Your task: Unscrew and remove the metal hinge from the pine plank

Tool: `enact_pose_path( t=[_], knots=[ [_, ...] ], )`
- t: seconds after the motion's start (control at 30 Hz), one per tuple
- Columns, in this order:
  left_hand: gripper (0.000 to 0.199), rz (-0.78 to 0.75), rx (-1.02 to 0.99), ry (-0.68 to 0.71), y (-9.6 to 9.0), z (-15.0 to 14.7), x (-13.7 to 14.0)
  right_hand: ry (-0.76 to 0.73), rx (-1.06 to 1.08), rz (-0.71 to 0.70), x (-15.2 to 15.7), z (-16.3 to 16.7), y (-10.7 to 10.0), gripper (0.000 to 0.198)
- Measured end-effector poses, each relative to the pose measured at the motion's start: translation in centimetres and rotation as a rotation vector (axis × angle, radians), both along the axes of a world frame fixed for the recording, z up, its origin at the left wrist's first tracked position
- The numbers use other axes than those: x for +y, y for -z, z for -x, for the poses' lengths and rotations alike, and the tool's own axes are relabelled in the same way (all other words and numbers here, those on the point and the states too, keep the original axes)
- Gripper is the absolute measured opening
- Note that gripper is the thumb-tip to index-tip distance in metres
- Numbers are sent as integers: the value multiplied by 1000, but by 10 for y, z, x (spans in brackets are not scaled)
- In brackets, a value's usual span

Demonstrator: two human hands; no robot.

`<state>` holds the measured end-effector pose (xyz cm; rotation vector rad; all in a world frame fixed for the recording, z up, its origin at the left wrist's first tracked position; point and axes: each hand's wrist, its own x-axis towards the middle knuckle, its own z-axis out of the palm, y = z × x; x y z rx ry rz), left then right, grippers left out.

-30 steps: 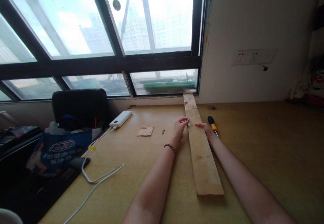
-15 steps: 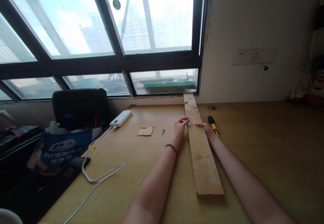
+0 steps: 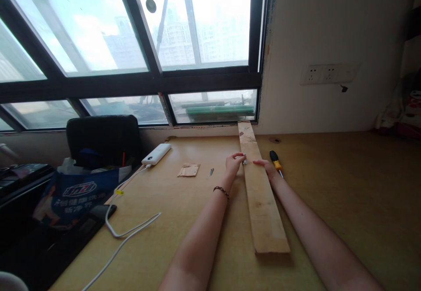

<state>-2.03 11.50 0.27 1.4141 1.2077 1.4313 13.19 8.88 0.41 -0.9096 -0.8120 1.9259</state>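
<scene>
A long wooden board (image 3: 263,203) lies on the table, running from near me toward the window. At its left edge, my left hand (image 3: 233,165) is closed in a pinch on a small shiny metal piece (image 3: 244,160), whose exact kind is too small to make out. My right hand (image 3: 268,169) grips the board's right edge, with a fingertip lying on the top face. Just beyond that hand, a screwdriver (image 3: 275,161) with a black and yellow handle rests on the table. Left of the board are a screw (image 3: 212,172) and a thin square wood piece (image 3: 188,170).
A white power bank (image 3: 157,154) with a white cable (image 3: 131,232) lies along the table's left side. Beyond that edge stand a black chair (image 3: 103,137) and a blue bag (image 3: 79,194). The window (image 3: 204,80) and a wall with sockets (image 3: 329,74) bound the far side.
The view has shifted very slightly. My left fingers have moved a little on the metal piece; the board and my right hand stay as they were.
</scene>
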Motion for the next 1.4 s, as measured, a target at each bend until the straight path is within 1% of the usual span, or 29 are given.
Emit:
enact_pose_path(
  t=[0.1, 0.17, 0.3, 0.37, 0.5, 0.57, 0.7, 0.77, 0.83, 0.9, 1.03, 1.1, 1.17, 1.27, 1.33, 1.4],
  knots=[
    [18, -114, 30, -60, 3, -2, 0, -25, 15, 63, 2, -1, 2, 32],
    [17, -165, 16, -54, 5, -3, 0, -11, 20, 66, 4, -1, 4, 32],
    [19, -160, -38, -22, 8, -4, -2, -13, 39, 63, 7, -2, 8, 31],
    [20, -154, -46, -36, 8, -4, -3, -18, 42, 60, 7, -2, 8, 31],
    [19, -206, -22, -74, 6, -4, -6, -36, 59, 64, 6, -2, 7, 31],
    [18, -173, -50, -58, 5, -5, -6, -35, 78, 76, 6, -2, 6, 31],
    [24, 19, -224, 17, 5, -7, -5, -14, 62, 84, 5, 0, 4, 32],
    [24, 13, -251, 18, 6, -7, -3, -13, 48, 74, 4, 0, 3, 32],
    [22, -52, -205, 4, 7, -6, -2, -12, 43, 66, 4, 0, 3, 33],
    [20, -122, -104, -24, 7, -4, -2, -11, 40, 59, 3, 0, 2, 33],
    [16, -265, 106, -153, 6, -3, -6, -21, 23, 47, 3, 0, 2, 33],
    [15, -303, 138, -174, 5, -3, -7, -25, 29, 40, 4, 0, 3, 33],
    [16, -290, 105, -127, 5, -3, -7, -24, 38, 42, 4, 0, 4, 33],
    [20, -230, 13, -49, 5, -4, -5, -17, 53, 48, 5, -1, 5, 32],
    [22, -211, -7, -51, 6, -4, -4, -18, 55, 47, 5, -1, 7, 32],
    [22, -209, 21, -87, 5, -4, -6, -20, 50, 42, 6, -1, 7, 32]
  ],
)
